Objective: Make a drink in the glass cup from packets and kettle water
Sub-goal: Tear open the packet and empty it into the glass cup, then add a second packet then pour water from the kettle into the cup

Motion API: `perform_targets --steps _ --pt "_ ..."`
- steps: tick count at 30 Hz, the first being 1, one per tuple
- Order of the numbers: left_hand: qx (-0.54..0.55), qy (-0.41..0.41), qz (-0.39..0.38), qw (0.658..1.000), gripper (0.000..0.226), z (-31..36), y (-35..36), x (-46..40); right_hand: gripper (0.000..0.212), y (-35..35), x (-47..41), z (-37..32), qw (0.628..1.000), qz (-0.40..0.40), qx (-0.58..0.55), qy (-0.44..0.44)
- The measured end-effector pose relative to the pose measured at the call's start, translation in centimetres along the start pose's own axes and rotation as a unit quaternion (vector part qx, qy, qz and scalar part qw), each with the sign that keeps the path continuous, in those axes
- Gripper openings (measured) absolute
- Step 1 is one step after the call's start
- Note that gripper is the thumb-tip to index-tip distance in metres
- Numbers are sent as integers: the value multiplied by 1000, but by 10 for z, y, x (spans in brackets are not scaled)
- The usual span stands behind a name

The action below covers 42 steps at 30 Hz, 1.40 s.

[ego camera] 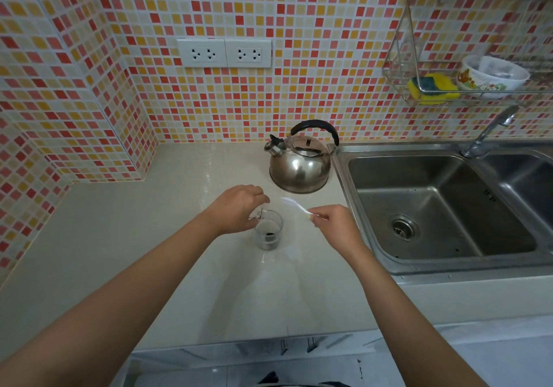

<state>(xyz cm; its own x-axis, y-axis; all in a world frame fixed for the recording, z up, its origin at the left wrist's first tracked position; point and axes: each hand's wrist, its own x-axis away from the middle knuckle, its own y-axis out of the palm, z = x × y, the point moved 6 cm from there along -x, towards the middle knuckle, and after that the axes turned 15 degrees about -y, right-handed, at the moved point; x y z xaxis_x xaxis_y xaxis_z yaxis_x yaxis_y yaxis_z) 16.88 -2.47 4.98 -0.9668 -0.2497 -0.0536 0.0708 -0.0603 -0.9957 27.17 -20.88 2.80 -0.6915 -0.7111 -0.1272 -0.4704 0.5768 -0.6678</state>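
Note:
A small glass cup stands on the pale counter with dark powder at its bottom. My left hand curls over the cup's left rim and handle and holds it. To the cup's right, my right hand pinches one end of a thin white packet. The packet is blurred and points up and left above the counter, toward the kettle. The steel kettle, with its black handle and spout whistle, sits behind the cup beside the sink.
A steel double sink with a tap fills the right side. Above it, a wire rack on the tiled wall holds a yellow sponge and a bowl. Wall sockets are behind the counter.

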Motion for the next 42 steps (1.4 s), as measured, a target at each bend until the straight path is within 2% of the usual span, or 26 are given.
perform_targets --steps 4,7,9,11,13,16,18,23,27,34,42 --pt "32 -25 8 999 49 -5 0 1 18 8 13 37 983 32 -120 136" --pt "87 -66 12 994 51 -10 0 5 14 35 35 65 937 24 -218 271" --pt "109 -85 14 990 52 -14 2 10 14 51 45 76 928 15 -217 302" --pt "115 -92 15 989 53 -17 5 14 20 62 46 79 943 2 -168 288" --pt "120 -100 12 988 54 -19 6 17 36 67 44 77 958 -10 -104 268" --pt "142 -118 13 983 55 -24 7 21 46 71 42 74 965 -17 -46 259" --pt "166 -128 20 978 55 -25 7 24 42 72 42 75 967 -16 -33 253" --pt "204 -145 31 968 55 -29 6 29 13 72 42 77 975 -8 -18 222" --pt "227 -153 39 961 54 -31 7 32 21 73 44 78 977 16 -47 205" --pt "235 -163 33 957 55 -32 7 29 7 77 46 83 976 21 -53 210" --pt "240 -162 35 957 55 -31 6 28 19 65 48 75 973 48 -33 223"
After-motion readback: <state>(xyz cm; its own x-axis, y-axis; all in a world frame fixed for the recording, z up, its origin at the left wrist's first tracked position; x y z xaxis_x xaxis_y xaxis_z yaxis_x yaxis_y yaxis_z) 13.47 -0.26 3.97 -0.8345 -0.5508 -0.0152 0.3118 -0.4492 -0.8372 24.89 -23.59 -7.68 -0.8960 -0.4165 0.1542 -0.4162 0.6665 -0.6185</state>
